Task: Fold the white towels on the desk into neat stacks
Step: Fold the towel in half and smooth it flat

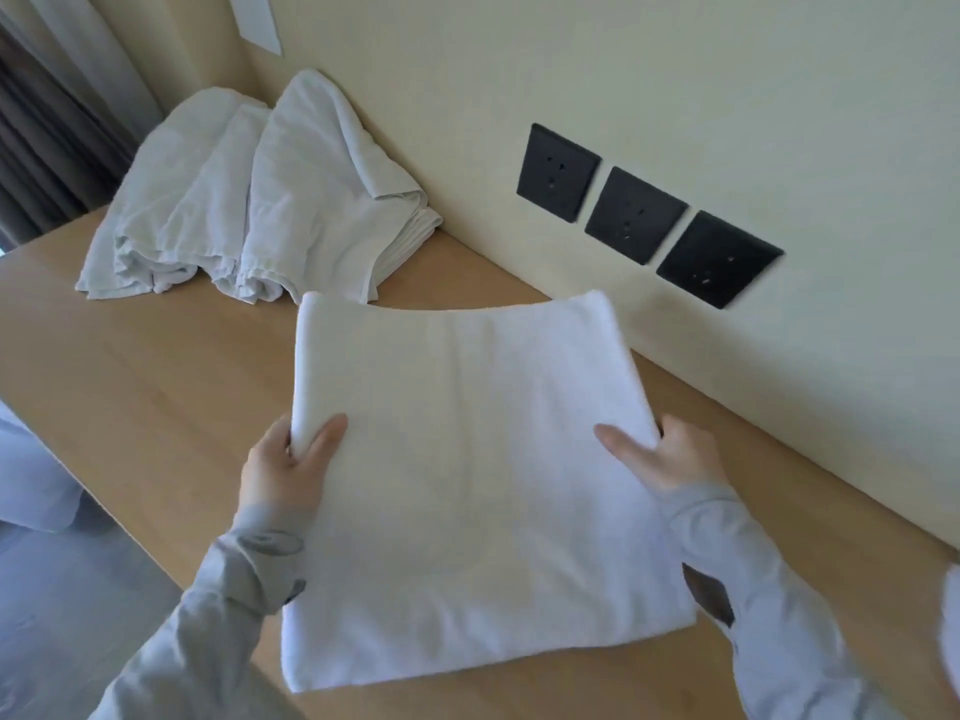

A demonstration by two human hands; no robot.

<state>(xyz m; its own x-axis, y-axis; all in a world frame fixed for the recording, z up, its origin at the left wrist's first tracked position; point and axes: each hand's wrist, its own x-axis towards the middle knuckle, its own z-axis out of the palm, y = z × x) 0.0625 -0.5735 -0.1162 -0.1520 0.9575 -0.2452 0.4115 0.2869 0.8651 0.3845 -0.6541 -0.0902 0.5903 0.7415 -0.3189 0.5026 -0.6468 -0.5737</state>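
Two hands, left hand and right hand, grip folded towel edges between them.

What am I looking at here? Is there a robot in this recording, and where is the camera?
There is no machine here. A person works with two bare hands, and the single picture comes from a wide-angle camera worn on the head, looking forward and down. The left hand and the right hand, both coming out of grey sleeves, each grip one side of a folded white towel, thumb on top. Below it is a light wooden desk that stands against a cream wall. At the desk's far left sits a rumpled heap of white towels, not yet neatly folded. On the wall are three black square sockets.
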